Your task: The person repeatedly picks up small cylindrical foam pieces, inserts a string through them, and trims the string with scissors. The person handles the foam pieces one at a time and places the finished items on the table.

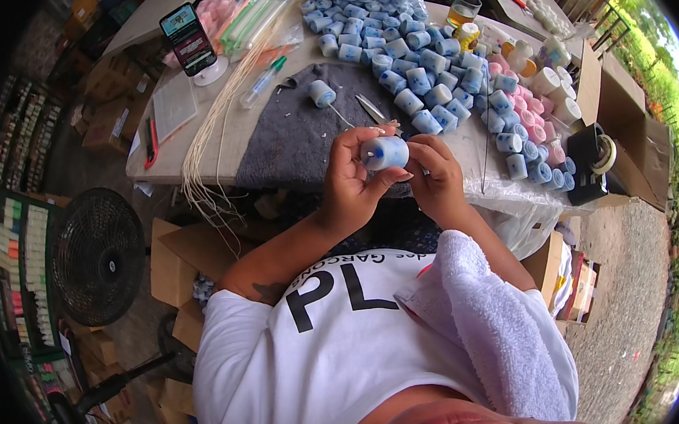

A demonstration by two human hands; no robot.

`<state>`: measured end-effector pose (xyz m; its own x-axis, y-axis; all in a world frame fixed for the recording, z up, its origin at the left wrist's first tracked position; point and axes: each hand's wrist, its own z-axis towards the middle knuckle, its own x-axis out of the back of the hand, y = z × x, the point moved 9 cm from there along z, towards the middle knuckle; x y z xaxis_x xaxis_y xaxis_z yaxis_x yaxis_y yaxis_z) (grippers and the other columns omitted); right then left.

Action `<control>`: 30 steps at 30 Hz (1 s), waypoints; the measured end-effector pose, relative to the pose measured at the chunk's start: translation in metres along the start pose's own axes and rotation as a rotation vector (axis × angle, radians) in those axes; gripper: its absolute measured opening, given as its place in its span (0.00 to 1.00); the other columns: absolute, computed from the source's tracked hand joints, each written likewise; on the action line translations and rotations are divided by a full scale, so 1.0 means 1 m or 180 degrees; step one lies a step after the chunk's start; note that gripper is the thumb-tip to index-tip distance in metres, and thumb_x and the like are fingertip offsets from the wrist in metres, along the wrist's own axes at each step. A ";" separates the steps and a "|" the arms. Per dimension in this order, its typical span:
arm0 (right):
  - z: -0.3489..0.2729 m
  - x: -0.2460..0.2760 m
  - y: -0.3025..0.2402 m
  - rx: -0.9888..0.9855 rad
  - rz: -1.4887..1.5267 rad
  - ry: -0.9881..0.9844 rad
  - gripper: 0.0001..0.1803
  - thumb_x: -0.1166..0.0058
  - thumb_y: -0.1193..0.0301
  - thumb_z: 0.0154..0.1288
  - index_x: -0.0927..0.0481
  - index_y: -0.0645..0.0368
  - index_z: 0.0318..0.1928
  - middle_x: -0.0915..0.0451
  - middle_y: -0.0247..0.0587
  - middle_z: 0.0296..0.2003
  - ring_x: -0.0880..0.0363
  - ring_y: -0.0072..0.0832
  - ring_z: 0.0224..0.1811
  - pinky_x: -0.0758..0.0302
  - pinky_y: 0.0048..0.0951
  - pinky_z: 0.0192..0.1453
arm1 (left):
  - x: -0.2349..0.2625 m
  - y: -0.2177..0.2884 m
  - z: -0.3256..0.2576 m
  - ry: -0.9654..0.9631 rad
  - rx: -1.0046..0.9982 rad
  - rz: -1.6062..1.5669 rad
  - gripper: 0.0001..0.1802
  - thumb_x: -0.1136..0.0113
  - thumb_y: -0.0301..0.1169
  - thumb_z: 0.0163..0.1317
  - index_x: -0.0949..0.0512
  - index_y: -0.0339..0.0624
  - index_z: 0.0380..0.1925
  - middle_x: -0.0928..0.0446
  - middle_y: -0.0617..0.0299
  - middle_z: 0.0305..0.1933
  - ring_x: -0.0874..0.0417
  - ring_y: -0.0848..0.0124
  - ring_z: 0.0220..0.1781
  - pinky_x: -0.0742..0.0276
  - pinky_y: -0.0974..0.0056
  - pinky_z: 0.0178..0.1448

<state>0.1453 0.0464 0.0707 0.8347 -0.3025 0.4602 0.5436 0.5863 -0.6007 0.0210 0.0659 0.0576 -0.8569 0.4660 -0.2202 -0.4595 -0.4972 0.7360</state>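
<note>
Way off on the left there's one black floor fan [97,256] standing beside some brown cardboard boxes [175,266]. On the tabletop [225,129] above it: one red-handled cutter [150,141], a sheet of paper [174,105], and one phone on a white round stand [190,42]. A bundle of pale wick strings [207,127] runs diagonally down and hangs off the front edge. One green-capped pen [263,81] lies next to the strings, with plastic bags of pink and green stuff [244,16] behind.

Middle bit is a grey cloth [294,136] with one lone blue-and-white candle [321,94] on it, wick trailing toward the person, plus one pair of scissors [371,110] just beside.

The held candle [384,153] is up off the tabletop, over the front edge of the cloth, lying sideways between both hands. Left hand [351,185] has its fingers curled around the candle's left end and underside, closed on it. Right hand [435,176] pinches the right end with fingers bent in tight.

Right of that, a big heap of blue candles [398,40], way too many to count, definitely dozens. Then a smaller bunch of pink candles [531,113], one glass of amber drink [463,7], and one black tape dispenser [595,161] at the far right edge. A white towel [491,319] lies on the person's lap.
</note>
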 end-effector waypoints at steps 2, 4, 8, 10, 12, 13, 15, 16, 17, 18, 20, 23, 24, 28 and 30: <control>0.002 0.001 -0.002 0.0092 0.0010 0.0036 0.12 0.41 0.83 0.54 0.21 0.60 0.40 0.24 0.44 0.37 0.22 0.38 0.38 0.25 0.32 0.39 | -0.002 0.003 0.001 -0.0064 -0.0073 0.0098 0.30 0.35 0.27 0.59 0.41 0.42 0.57 0.32 0.48 0.61 0.31 0.61 0.65 0.36 0.58 0.68; 0.002 0.000 -0.005 0.0148 -0.0037 0.0009 0.12 0.41 0.84 0.53 0.21 0.61 0.40 0.24 0.44 0.36 0.23 0.39 0.38 0.25 0.32 0.39 | 0.000 0.005 0.001 -0.0092 -0.0029 0.0123 0.30 0.35 0.26 0.58 0.41 0.42 0.56 0.31 0.48 0.60 0.31 0.61 0.65 0.36 0.58 0.68; 0.003 -0.003 -0.008 0.0223 -0.0072 -0.0044 0.12 0.42 0.84 0.52 0.21 0.62 0.39 0.24 0.44 0.37 0.23 0.40 0.38 0.25 0.33 0.40 | 0.000 0.004 -0.002 -0.0028 0.0076 0.0004 0.30 0.33 0.25 0.57 0.39 0.40 0.55 0.32 0.46 0.59 0.30 0.60 0.65 0.35 0.59 0.68; 0.002 -0.002 -0.007 0.0192 -0.0083 -0.0062 0.13 0.42 0.85 0.51 0.21 0.62 0.39 0.23 0.45 0.37 0.23 0.41 0.39 0.25 0.33 0.41 | -0.001 0.005 -0.001 -0.0116 -0.0076 0.0157 0.30 0.33 0.25 0.56 0.39 0.40 0.55 0.32 0.46 0.60 0.30 0.60 0.65 0.35 0.58 0.68; 0.002 -0.002 -0.009 0.0205 -0.0135 -0.0091 0.14 0.42 0.85 0.51 0.21 0.62 0.40 0.23 0.46 0.38 0.23 0.41 0.39 0.25 0.33 0.41 | -0.002 0.007 -0.001 -0.0154 -0.0186 0.0310 0.30 0.33 0.24 0.56 0.39 0.40 0.55 0.32 0.45 0.60 0.29 0.59 0.64 0.34 0.58 0.67; 0.004 0.000 -0.014 0.0233 -0.0183 -0.0111 0.15 0.42 0.85 0.51 0.21 0.62 0.41 0.23 0.46 0.38 0.23 0.41 0.39 0.25 0.33 0.42 | -0.003 0.007 -0.002 -0.0148 -0.0220 0.0386 0.30 0.33 0.24 0.56 0.38 0.40 0.55 0.31 0.45 0.60 0.29 0.59 0.64 0.33 0.58 0.67; 0.006 0.007 -0.017 0.0144 -0.0142 -0.0041 0.16 0.42 0.85 0.51 0.21 0.62 0.42 0.23 0.47 0.39 0.22 0.41 0.40 0.25 0.33 0.43 | -0.003 0.008 -0.002 -0.0145 -0.0306 0.0634 0.29 0.32 0.23 0.55 0.37 0.39 0.54 0.30 0.46 0.59 0.27 0.58 0.62 0.32 0.58 0.65; 0.006 0.014 -0.015 0.0025 -0.0054 0.0051 0.16 0.42 0.85 0.51 0.21 0.62 0.43 0.23 0.47 0.40 0.22 0.41 0.40 0.25 0.33 0.43 | -0.002 0.009 -0.002 -0.0148 -0.0358 0.0805 0.29 0.32 0.22 0.54 0.35 0.39 0.53 0.29 0.46 0.58 0.26 0.58 0.62 0.31 0.58 0.64; 0.005 0.021 -0.013 -0.0095 0.0032 0.0143 0.17 0.41 0.85 0.52 0.21 0.62 0.44 0.23 0.47 0.40 0.22 0.41 0.40 0.24 0.34 0.43 | -0.003 0.010 -0.001 -0.0152 -0.0410 0.0973 0.28 0.32 0.21 0.53 0.34 0.39 0.52 0.28 0.47 0.57 0.25 0.57 0.61 0.30 0.57 0.64; 0.007 0.024 -0.017 -0.0082 0.0168 0.0077 0.17 0.40 0.84 0.52 0.21 0.61 0.44 0.24 0.47 0.40 0.23 0.41 0.41 0.25 0.34 0.44 | -0.002 0.009 0.000 -0.0139 -0.0426 0.1119 0.28 0.32 0.20 0.52 0.33 0.39 0.52 0.27 0.47 0.56 0.25 0.56 0.60 0.29 0.57 0.63; 0.009 0.028 -0.025 -0.0059 0.0425 -0.0048 0.18 0.39 0.83 0.52 0.21 0.60 0.45 0.24 0.46 0.41 0.23 0.41 0.43 0.25 0.34 0.45 | -0.001 0.009 0.003 -0.0122 -0.0460 0.1397 0.27 0.32 0.20 0.50 0.30 0.39 0.51 0.25 0.48 0.54 0.23 0.54 0.58 0.28 0.57 0.61; 0.011 0.020 -0.037 0.0263 0.0242 -0.0373 0.18 0.36 0.81 0.51 0.21 0.58 0.45 0.25 0.43 0.40 0.25 0.40 0.46 0.26 0.33 0.47 | -0.010 0.016 0.010 -0.0345 -0.0599 0.1934 0.26 0.33 0.19 0.49 0.28 0.38 0.51 0.25 0.49 0.54 0.23 0.52 0.57 0.27 0.56 0.61; 0.011 0.020 -0.031 0.0147 0.0276 -0.0298 0.19 0.35 0.81 0.49 0.20 0.57 0.44 0.26 0.42 0.39 0.26 0.39 0.46 0.27 0.33 0.47 | -0.013 0.014 0.012 -0.0416 -0.0599 0.2017 0.26 0.34 0.19 0.49 0.28 0.38 0.51 0.24 0.49 0.54 0.23 0.52 0.57 0.27 0.55 0.60; 0.013 0.013 -0.025 0.0388 0.0218 -0.0200 0.16 0.35 0.79 0.48 0.21 0.56 0.39 0.27 0.42 0.39 0.28 0.40 0.42 0.29 0.34 0.46 | -0.018 0.012 0.011 -0.0531 -0.0689 0.2241 0.26 0.37 0.17 0.50 0.28 0.37 0.52 0.24 0.49 0.53 0.23 0.52 0.56 0.27 0.55 0.60; 0.016 0.013 -0.030 0.0621 0.0050 -0.0112 0.14 0.35 0.79 0.49 0.22 0.57 0.38 0.28 0.43 0.39 0.27 0.40 0.44 0.29 0.35 0.48 | -0.018 0.010 0.012 -0.0538 -0.0666 0.2292 0.25 0.38 0.17 0.50 0.28 0.37 0.52 0.24 0.49 0.53 0.22 0.52 0.56 0.27 0.55 0.59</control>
<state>0.1384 0.0367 0.1048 0.8375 -0.2677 0.4763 0.5003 0.7262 -0.4715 0.0348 0.0612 0.0768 -0.9219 0.0720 0.3807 0.1492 -0.8407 0.5205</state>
